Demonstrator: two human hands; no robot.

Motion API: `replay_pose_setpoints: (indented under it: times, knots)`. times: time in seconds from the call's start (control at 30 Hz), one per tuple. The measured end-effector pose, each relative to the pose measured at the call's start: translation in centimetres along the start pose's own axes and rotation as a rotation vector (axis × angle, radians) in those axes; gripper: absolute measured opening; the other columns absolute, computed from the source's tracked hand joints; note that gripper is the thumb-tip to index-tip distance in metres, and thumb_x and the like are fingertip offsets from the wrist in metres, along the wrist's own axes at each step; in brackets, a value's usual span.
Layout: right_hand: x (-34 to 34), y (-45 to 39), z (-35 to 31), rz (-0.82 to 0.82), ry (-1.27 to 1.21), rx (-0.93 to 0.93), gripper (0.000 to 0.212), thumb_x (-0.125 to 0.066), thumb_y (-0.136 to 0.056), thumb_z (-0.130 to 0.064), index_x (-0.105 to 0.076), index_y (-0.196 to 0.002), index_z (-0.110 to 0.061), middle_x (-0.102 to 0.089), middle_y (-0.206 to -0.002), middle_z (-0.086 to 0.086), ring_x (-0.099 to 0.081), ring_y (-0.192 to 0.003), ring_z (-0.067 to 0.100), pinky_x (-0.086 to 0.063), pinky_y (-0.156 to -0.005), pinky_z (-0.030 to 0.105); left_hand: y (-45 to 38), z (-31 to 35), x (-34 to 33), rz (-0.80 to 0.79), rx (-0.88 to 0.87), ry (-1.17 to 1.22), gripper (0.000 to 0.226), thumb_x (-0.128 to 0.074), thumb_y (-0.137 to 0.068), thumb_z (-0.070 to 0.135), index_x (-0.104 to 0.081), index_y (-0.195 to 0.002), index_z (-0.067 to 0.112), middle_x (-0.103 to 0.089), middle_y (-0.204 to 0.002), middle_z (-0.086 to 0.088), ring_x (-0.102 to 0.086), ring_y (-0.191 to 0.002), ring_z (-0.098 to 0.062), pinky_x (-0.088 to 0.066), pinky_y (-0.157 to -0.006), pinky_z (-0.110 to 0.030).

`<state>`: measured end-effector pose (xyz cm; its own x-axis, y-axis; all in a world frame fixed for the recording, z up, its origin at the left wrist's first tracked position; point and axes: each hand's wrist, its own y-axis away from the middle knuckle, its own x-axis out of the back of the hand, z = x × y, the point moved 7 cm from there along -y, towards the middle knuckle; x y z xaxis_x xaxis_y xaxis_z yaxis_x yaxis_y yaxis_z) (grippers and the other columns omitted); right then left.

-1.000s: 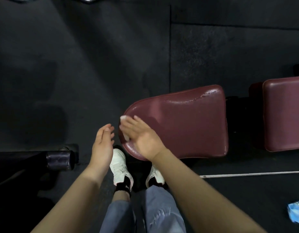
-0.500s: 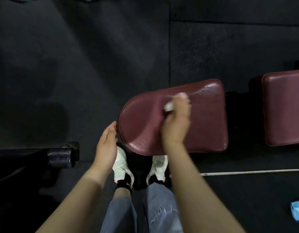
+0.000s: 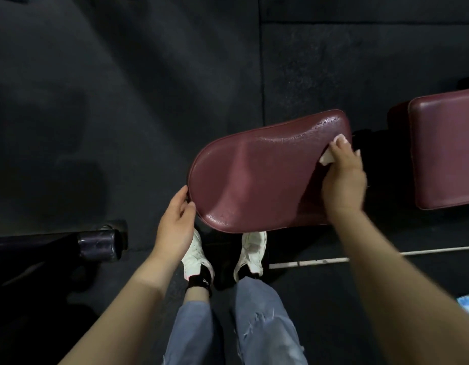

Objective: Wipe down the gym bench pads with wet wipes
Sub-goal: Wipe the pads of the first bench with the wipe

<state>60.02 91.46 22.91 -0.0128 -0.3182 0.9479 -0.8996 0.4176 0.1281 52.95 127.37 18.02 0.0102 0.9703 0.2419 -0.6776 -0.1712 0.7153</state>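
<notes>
A person's right hand (image 3: 342, 175) is pressing a white wet wipe (image 3: 327, 158) against the far right edge of the maroon seat pad (image 3: 257, 177), fingers curled over the wipe, while the left hand (image 3: 175, 222) is steadying the pad's rounded left end with loosely spread fingers holding nothing. The seat-pad pass is looking nearly finished, so the next move is likely calling for a reach across the gap to the second pad (image 3: 444, 151). That pad is running off the frame, and the wipe is mostly hiding beneath the hand.

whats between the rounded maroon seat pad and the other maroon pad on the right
In the head view, a dark gap separates the rounded maroon seat pad from the rectangular maroon pad; the right hand, holding a white wipe, reaches its edge.
</notes>
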Motion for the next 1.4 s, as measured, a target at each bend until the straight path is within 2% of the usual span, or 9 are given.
replay_pose_setpoints:
  times: [0.17, 0.23, 0.33, 0.63, 0.73, 0.93, 1.23, 1.33, 1.4]
  knots:
    - [-6.9, 8.5, -15.3, -0.199, -0.318, 0.273, 0.025, -0.044, -0.087, -0.001, -0.065, -0.098, -0.006, -0.059, -0.101, 0.003, -0.056, -0.099, 0.028, -0.040, -0.099, 0.021, -0.2, -1.1, 1.0, -0.074, -0.042, -0.214, 0.057, -0.048, -0.097, 0.014, -0.040, -0.145, 0.044, -0.053, -0.136, 0.025, -0.049, -0.122, 0.009, -0.035, -0.101, -0.016]
    - [-8.4, 12.5, -19.4, -0.495, -0.265, 0.657, 0.037, -0.036, -0.088, -0.009, -0.069, -0.105, -0.004, -0.067, -0.114, 0.012, -0.060, -0.112, 0.030, -0.036, -0.113, 0.042, -0.2, -1.5, 1.8, -0.081, -0.043, -0.292, 0.058, -0.049, -0.096, 0.019, -0.038, -0.141, 0.053, -0.049, -0.143, 0.012, -0.047, -0.126, 0.002, -0.034, -0.100, -0.017]
    - [-7.1, 10.5, -15.9, -0.595, -0.087, 1.006, 0.048, -0.030, -0.091, -0.011, -0.060, -0.128, -0.001, -0.054, -0.139, 0.013, -0.048, -0.132, 0.030, -0.013, -0.120, 0.028, 0.2, -1.1, 1.7, -0.137, -0.096, -0.393, 0.064, -0.050, -0.095, 0.019, -0.031, -0.139, 0.062, -0.046, -0.145, 0.013, -0.045, -0.126, 0.003, -0.032, -0.099, -0.015]
    - [-0.2, 3.1, -0.4, 0.072, -0.035, -0.089, 0.042, -0.043, -0.079, 0.012, -0.063, -0.108, -0.012, -0.062, -0.115, 0.004, -0.055, -0.108, 0.033, -0.042, -0.098, 0.041, 1.0, -1.6, 0.4, -0.103, -0.068, -0.312, 0.078, -0.046, -0.090, 0.003, -0.028, -0.148, 0.053, -0.044, -0.138, 0.015, -0.046, -0.127, -0.003, -0.032, -0.098, -0.017]
    - [-5.2, 7.6, -10.7, 0.039, -0.290, 0.110, 0.022, -0.047, -0.086, 0.000, -0.062, -0.082, -0.016, -0.058, -0.082, -0.003, -0.055, -0.079, 0.017, -0.043, -0.086, 0.033, 1.1, -1.8, 0.4, -0.097, -0.040, -0.239, 0.083, -0.041, -0.087, -0.006, -0.033, -0.145, 0.052, -0.045, -0.144, 0.017, -0.045, -0.130, -0.004, -0.032, -0.107, -0.022]
    - [-7.0, 11.5, -15.0, -0.488, -0.145, 1.010, 0.038, -0.047, -0.088, 0.000, -0.063, -0.122, 0.002, -0.058, -0.134, 0.018, -0.054, -0.125, 0.036, -0.032, -0.114, 0.042, 1.0, -1.6, 0.5, -0.097, -0.007, -0.199, 0.089, -0.039, -0.083, -0.012, -0.036, -0.141, 0.056, -0.048, -0.131, 0.032, -0.046, -0.127, 0.003, -0.032, -0.104, -0.016]
    - [0.1, 4.6, 4.1, 0.062, -0.130, -0.200, 0.054, -0.044, -0.084, 0.015, -0.057, -0.133, -0.004, -0.051, -0.143, 0.012, -0.043, -0.136, 0.029, -0.031, -0.116, 0.041, 1.9, -1.9, -0.8, -0.048, 0.013, -0.092, 0.093, -0.043, -0.085, -0.012, -0.037, -0.132, 0.067, -0.049, -0.123, 0.048, -0.051, -0.118, 0.014, -0.037, -0.104, -0.021]
    - [-3.7, 7.7, -5.6, 0.096, -0.279, 0.013, 0.033, -0.048, -0.089, 0.011, -0.066, -0.111, -0.006, -0.063, -0.116, 0.006, -0.051, -0.116, -0.005, -0.037, -0.104, 0.017, 1.9, -2.0, -1.2, -0.032, 0.012, -0.042, 0.088, -0.041, -0.086, -0.016, -0.038, -0.145, 0.048, -0.052, -0.125, 0.044, -0.053, -0.122, 0.004, -0.039, -0.102, -0.021]
    - [-6.8, 10.7, -13.6, -0.113, -0.303, 0.335, 0.020, -0.058, -0.083, 0.003, -0.062, -0.089, -0.015, -0.058, -0.096, -0.002, -0.061, -0.102, 0.013, -0.042, -0.094, 0.025, 1.8, -2.0, -0.9, -0.021, 0.013, -0.037, 0.085, -0.036, -0.085, -0.020, -0.038, -0.147, 0.038, -0.052, -0.127, 0.041, -0.053, -0.123, 0.000, -0.040, -0.104, -0.021]
